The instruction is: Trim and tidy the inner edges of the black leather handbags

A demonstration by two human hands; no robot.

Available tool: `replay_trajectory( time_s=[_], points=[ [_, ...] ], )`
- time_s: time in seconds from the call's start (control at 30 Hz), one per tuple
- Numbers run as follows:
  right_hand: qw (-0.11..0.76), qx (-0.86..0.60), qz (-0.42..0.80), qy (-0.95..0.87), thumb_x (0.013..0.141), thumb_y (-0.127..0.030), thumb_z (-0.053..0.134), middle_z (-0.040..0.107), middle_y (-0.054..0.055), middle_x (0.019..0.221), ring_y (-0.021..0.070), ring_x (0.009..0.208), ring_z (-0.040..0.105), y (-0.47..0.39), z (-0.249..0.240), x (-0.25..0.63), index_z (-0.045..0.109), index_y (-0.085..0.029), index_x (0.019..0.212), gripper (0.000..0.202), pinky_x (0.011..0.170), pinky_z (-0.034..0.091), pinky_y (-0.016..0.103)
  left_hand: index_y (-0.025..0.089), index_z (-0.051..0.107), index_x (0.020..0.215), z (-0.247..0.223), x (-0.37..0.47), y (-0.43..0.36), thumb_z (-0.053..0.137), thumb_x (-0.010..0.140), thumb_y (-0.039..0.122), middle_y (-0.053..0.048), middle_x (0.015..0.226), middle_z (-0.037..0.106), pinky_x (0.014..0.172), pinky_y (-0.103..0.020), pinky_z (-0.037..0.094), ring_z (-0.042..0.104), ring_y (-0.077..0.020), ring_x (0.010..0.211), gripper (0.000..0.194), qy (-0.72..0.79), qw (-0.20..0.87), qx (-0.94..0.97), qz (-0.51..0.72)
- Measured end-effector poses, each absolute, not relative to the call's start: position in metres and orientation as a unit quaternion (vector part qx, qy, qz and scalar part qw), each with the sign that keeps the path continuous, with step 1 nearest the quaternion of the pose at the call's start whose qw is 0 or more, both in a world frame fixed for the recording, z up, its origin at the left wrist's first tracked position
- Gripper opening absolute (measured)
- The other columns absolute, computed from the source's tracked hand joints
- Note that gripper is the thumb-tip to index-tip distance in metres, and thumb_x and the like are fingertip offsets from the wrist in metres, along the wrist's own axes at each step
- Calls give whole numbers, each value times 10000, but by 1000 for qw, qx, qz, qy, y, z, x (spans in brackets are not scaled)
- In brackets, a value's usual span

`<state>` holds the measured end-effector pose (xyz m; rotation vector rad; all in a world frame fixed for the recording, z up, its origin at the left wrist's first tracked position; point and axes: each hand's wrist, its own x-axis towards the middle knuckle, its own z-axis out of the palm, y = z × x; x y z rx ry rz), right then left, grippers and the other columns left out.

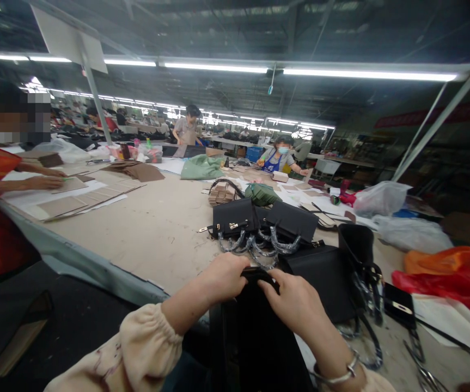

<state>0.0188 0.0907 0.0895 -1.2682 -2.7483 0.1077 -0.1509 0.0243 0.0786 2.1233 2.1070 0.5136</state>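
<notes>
A black handbag (265, 332) stands close to my body at the table's near edge, its lower part running out of view. My left hand (226, 276) grips the upper rim on the left side, fingers curled over it. On the right side, my right hand (290, 296) pinches the same rim between thumb and fingers. Just beyond my hands lie several finished-looking black handbags (235, 215) with plastic-wrapped handles (286, 242) and gold-coloured clasps. Another black handbag (324, 277) lies beside my right forearm.
Scissors (425, 373) lie at the lower right, near a red plastic bag (443, 288) and an orange one (449, 261). A green cloth (202, 167) sits farther back. At the left, a co-worker's hands (55, 179) rest on brown panels (81, 201); other people work across the table.
</notes>
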Motion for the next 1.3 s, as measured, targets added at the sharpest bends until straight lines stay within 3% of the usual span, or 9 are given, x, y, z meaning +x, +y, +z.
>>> replay_trajectory(
  time_s=[0.1, 0.2, 0.33, 0.6, 0.87, 1.03, 1.3],
  points=[
    [68, -388, 52, -918, 879, -372, 476, 694, 0, 836, 181, 788, 643, 91, 91, 16, 654, -288, 947, 208, 612, 364, 257, 196, 618, 790, 77, -154, 23, 501, 741, 180, -39, 799, 685, 648, -264, 458, 636, -206, 766, 128, 688, 59, 703, 174],
    [60, -383, 42, -921, 893, -318, 445, 694, 17, 834, 172, 792, 641, 90, 92, 11, 668, -247, 835, 241, 617, 364, 253, 197, 610, 823, 78, -156, 20, 525, 740, 185, -32, 818, 678, 670, -255, 452, 629, -198, 791, 120, 691, 71, 695, 188],
    [49, -396, 19, -917, 897, -318, 431, 692, 31, 792, 171, 742, 639, 87, 96, 6, 653, -223, 759, 278, 591, 358, 254, 212, 541, 975, 83, -155, 11, 572, 720, 187, -15, 897, 656, 703, -253, 445, 613, -190, 841, 258, 693, 83, 672, 248],
    [40, -419, -10, -907, 914, -317, 388, 692, 49, 810, 200, 759, 642, 88, 94, 4, 654, -225, 792, 306, 614, 388, 270, 223, 488, 1001, 84, -155, -12, 552, 694, 139, -10, 957, 600, 726, -273, 434, 564, -186, 869, 324, 696, 102, 654, 279],
    [34, -421, -18, -906, 915, -315, 401, 695, 71, 801, 217, 751, 653, 85, 95, 0, 665, -212, 806, 304, 606, 411, 274, 215, 589, 892, 82, -155, -9, 588, 746, 153, -15, 1011, 589, 827, -275, 443, 559, -178, 927, 159, 697, 53, 668, 254],
    [50, -416, -24, -908, 917, -318, 393, 698, 64, 790, 219, 730, 657, 84, 93, 2, 663, -218, 810, 307, 597, 418, 273, 206, 639, 856, 84, -147, -4, 590, 801, 243, -18, 974, 623, 791, -279, 467, 591, -176, 869, 82, 714, 14, 653, 251],
    [54, -423, -19, -904, 907, -310, 403, 699, 76, 788, 212, 736, 658, 83, 91, 0, 667, -203, 808, 302, 609, 419, 257, 166, 631, 710, 83, -139, 1, 551, 805, 170, -41, 872, 640, 841, -313, 448, 582, -189, 867, 124, 686, -17, 690, 231]
  ],
)
